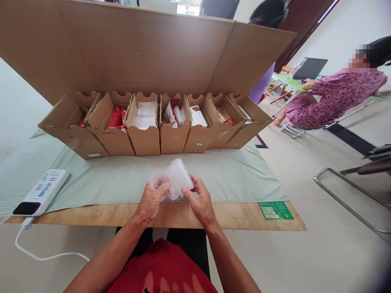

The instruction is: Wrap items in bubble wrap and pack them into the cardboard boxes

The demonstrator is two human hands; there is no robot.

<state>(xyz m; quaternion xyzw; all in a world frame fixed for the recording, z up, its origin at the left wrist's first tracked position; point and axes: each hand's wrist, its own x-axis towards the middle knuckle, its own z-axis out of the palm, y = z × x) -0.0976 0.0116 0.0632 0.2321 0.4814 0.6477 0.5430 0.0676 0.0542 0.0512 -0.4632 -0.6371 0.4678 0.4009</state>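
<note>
Above the front of the table I hold a piece of clear bubble wrap (174, 179) in both hands. My left hand (152, 199) is closed on its left side, thumb on top, where something reddish shows faintly through the plastic. My right hand (200, 199) grips the other end, a whitish rolled or folded part, between thumb and fingers. What lies inside the wrap cannot be made out. Beyond my hands stands a row of open cardboard bins (174, 140), apart from the wrap.
The bins hold red packets (116, 118), a stack of bubble-wrapped items (145, 114) and a white box (198, 116). A tall cardboard panel (146, 49) rises behind. A white power bank (41, 193) with a cable lies left, a green card (275, 210) right. A person (336, 97) sits at right.
</note>
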